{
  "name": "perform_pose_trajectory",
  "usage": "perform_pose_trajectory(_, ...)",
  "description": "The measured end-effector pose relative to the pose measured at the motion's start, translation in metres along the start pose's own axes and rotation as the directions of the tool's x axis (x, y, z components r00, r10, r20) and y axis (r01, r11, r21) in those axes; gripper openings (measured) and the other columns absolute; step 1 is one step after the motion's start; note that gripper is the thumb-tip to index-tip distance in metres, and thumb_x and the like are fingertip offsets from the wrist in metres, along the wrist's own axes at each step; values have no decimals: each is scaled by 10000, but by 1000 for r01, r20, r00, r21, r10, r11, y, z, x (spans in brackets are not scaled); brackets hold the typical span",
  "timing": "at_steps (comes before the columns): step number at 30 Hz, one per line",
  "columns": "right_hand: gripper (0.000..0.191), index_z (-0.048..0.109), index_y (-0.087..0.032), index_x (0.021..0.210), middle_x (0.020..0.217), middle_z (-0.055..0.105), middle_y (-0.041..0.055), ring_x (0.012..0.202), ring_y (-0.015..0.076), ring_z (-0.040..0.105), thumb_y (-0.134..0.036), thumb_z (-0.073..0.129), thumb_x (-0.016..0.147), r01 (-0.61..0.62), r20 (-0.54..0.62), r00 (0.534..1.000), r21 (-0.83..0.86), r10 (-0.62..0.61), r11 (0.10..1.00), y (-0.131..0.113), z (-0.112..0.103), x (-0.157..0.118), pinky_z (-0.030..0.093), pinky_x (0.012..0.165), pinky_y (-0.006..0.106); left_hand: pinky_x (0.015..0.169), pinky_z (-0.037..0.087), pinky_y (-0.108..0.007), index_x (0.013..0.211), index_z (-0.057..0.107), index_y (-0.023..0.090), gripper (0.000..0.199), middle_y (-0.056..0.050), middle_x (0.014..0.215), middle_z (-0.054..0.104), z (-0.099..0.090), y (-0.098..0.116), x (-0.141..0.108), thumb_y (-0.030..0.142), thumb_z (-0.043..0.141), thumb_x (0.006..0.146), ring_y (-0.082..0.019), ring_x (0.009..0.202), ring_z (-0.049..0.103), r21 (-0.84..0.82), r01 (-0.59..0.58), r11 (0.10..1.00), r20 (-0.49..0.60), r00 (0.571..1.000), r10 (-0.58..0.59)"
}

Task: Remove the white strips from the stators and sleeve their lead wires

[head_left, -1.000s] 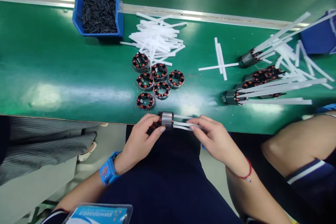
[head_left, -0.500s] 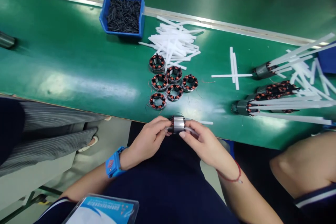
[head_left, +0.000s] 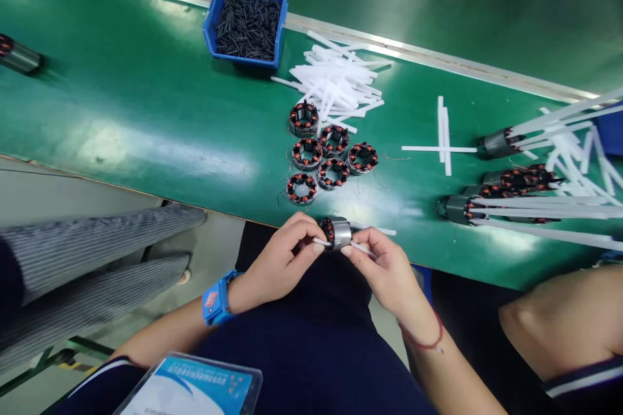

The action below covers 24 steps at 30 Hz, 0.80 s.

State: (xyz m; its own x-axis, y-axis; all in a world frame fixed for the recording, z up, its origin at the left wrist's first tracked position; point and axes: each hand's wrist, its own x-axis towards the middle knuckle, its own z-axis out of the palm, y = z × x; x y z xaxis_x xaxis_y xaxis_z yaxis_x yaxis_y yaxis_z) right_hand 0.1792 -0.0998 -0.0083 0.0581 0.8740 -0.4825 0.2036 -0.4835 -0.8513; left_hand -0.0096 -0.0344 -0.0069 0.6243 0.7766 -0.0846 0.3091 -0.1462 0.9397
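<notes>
At the green worktop's (head_left: 170, 97) near edge, my left hand (head_left: 280, 262) pinches a silver, copper-wound metal ring (head_left: 341, 233); my right hand (head_left: 389, 272) holds a thin white strip (head_left: 363, 249), partly finger-covered.

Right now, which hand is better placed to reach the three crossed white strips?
Probably the right hand: it is nearer the crossed white strips, with the held metal ring between it and the left hand. The right's fingers pinch a white strip, though, so they would need freeing first.
</notes>
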Motion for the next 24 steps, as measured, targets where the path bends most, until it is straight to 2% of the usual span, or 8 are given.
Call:
perform_pose_trajectory(6, 208, 654, -206, 935, 810, 656, 13, 703, 145, 553, -342, 501, 903, 139, 14, 990, -238, -140, 961, -8, -3, -6, 427, 679, 268, 746, 427, -270, 895, 578, 167, 70, -30, 907, 516, 7, 4, 6, 206, 599, 841, -146, 844, 497, 101, 102, 990, -26, 995, -100)
perform_pose_trajectory(12, 342, 615, -259, 1207, 1084, 685, 37, 944, 192, 630, -267, 391, 948, 170, 255, 962, -258, -103, 951, -13, -25, -7, 467, 854, 337, 766, 442, -292, 917, 589, 171, 87, -41, 925, 537, 9, 2, 4, 205, 601, 837, -159, 855, 510, 97, 67, 993, -40, 997, -63)
perform_pose_trajectory(16, 362, 581, -282, 1249, 1072, 679, 39, 933, 196, 626, -247, 400, 937, 316, 393, 906, -389, -154, 866, -22, -46, -1, 478, 839, 339, 781, 449, -304, 922, 586, 177, 89, -48, 938, 554, 9, -1, 4, 212, 600, 841, -171, 880, 519, 96, 29, 995, -35, 999, -26)
perform_pose_trajectory(17, 353, 583, -275, 1241, 1040, 677, 46, 912, 198, 619, -255, 414, 932, 353, 358, 912, -444, -199, 824, -25, -51, 4, 480, 819, 337, 787, 449, -306, 913, 580, 176, 82, -48, 937, 557, 9, -3, 4, 209, 600, 841, -172, 883, 520, 96, 17, 995, -39, 999, -13)
perform_pose_trajectory(19, 329, 595, -235, 1205, 1021, 654, 80, 937, 227, 584, -261, 441, 915, 341, 115, 930, -621, -349, 705, -30, -62, 18, 459, 833, 370, 804, 445, -306, 898, 566, 172, 63, -50, 950, 561, 10, -5, 5, 184, 593, 842, -172, 899, 522, 102, -7, 995, -55, 998, 13)
perform_pose_trajectory(21, 331, 585, -174, 1188, 1097, 606, 142, 1036, 290, 517, -230, 451, 891, 159, -207, 826, -808, -524, 568, -32, -74, 40, 403, 885, 448, 819, 438, -305, 898, 553, 168, 62, -53, 972, 559, 11, -6, 7, 149, 576, 844, -171, 920, 520, 120, -23, 993, -72, 997, 32)
perform_pose_trajectory(23, 369, 553, -114, 1209, 1220, 527, 208, 1117, 350, 439, -175, 437, 865, -55, -353, 718, -889, -601, 455, -30, -85, 66, 362, 884, 508, 829, 433, -304, 904, 545, 167, 66, -56, 989, 552, 12, -5, 8, 136, 561, 847, -171, 937, 514, 138, -29, 990, -76, 996, 40)
perform_pose_trajectory(24, 364, 560, -92, 1189, 1241, 505, 229, 1128, 366, 420, -153, 418, 860, -130, -375, 709, -902, -597, 413, -28, -90, 78, 358, 865, 519, 829, 431, -303, 896, 541, 166, 53, -56, 987, 546, 11, -4, 8, 144, 558, 851, -170, 937, 512, 145, -31, 989, -74, 996, 42)
